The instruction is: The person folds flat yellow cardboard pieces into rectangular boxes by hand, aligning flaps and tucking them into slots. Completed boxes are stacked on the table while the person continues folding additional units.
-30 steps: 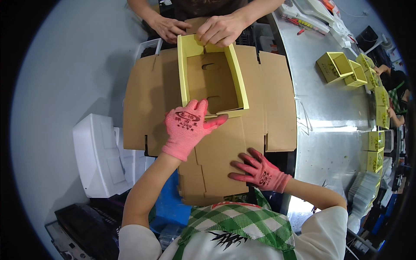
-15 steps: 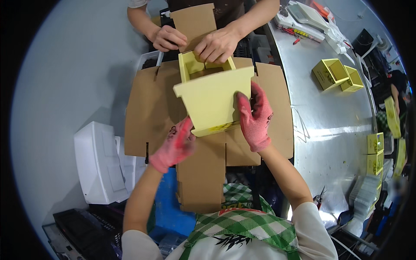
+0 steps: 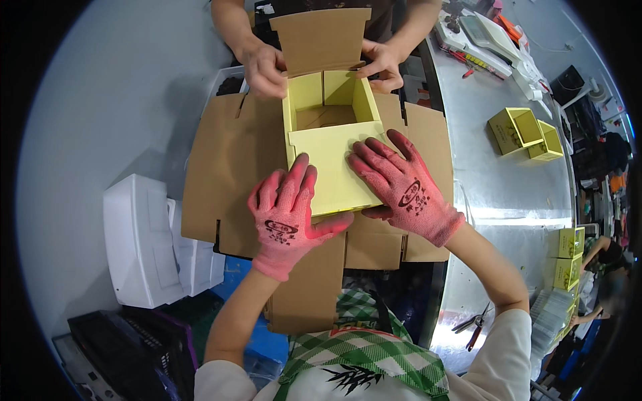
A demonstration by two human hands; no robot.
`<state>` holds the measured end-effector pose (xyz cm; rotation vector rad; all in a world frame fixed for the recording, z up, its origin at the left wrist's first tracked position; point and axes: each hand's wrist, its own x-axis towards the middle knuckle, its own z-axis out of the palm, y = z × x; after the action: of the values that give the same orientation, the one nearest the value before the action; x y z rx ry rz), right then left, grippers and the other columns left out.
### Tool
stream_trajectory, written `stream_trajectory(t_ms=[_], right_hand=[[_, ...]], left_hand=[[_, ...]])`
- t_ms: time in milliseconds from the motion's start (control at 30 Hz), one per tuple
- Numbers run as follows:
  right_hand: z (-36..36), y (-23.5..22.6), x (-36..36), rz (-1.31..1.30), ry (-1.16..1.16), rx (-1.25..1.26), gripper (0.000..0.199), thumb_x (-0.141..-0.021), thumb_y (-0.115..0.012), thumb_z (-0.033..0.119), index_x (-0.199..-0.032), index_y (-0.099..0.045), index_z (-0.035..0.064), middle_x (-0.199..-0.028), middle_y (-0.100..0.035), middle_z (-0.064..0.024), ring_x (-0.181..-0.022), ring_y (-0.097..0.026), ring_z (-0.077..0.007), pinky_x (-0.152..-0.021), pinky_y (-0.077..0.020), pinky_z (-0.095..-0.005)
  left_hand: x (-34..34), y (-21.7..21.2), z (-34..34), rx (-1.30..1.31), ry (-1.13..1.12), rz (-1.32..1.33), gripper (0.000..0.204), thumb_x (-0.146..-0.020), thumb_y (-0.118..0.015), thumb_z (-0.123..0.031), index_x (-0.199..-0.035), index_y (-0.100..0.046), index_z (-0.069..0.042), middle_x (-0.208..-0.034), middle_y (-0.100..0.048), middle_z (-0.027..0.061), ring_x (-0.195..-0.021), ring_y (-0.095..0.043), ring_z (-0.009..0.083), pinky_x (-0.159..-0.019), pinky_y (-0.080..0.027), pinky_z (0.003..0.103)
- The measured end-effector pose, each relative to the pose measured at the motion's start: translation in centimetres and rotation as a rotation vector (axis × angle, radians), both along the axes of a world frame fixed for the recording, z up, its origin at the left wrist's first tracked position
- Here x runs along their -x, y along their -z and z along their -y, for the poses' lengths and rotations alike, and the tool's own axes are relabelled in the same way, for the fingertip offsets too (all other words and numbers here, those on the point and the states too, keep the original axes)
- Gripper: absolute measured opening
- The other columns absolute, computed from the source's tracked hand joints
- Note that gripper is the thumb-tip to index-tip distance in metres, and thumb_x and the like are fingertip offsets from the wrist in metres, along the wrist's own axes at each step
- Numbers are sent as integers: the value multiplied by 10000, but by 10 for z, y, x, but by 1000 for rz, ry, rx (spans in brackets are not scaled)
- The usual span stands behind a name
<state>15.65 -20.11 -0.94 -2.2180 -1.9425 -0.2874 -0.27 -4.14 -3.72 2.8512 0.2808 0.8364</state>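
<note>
Left hand [image 3: 286, 214] and right hand [image 3: 401, 187], both open and flat, press the near panel of the yellow box [image 3: 331, 144], directly under the palms. The box extends away from them toward a co-worker's hands [image 3: 264, 67]; the right lies farther onto the panel.

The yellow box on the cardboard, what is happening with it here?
A person in pink gloves presses the left hand and right hand flat on a panel of the yellow box, which lies on a flat brown cardboard sheet. Across from them, another person's bare hands hold the box's far end, beside a raised brown flap.
</note>
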Motion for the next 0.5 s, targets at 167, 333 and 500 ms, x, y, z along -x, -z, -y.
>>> stream_trajectory(t_ms=[167,333,500], right_hand=[[-2,-1,-5,200,-66,72,659,-629,-769,329,-1190,-539,73,-1167,-568,-78,-1195,-498,-237,-1147,-235,-503],[1,4,-5,-52,-196,252,244,-722,-696,272,-869,-572,120,-738,-586,-20,-916,-581,-204,-1128,-287,-448],[3,26,10,-170,-218,-45,192,-768,-646,209,-902,-586,86,-924,-586,-59,-966,-560,-244,-1060,-358,-423]], left_hand=[[-7,-20,-12,-126,143,-170,580,-719,-690,-518,-1044,-650,-39,-1202,-569,42,-1198,-444,273,-1036,-292,564],[-30,-42,-25,-313,422,-735,481,-724,-677,-506,-932,-656,-73,-1005,-630,52,-1056,-565,246,-1087,-283,502],[-72,-64,-16,338,487,-1463,685,-744,-700,-481,-1243,-505,-54,-1031,-611,122,-1043,-557,203,-1005,-373,404]])
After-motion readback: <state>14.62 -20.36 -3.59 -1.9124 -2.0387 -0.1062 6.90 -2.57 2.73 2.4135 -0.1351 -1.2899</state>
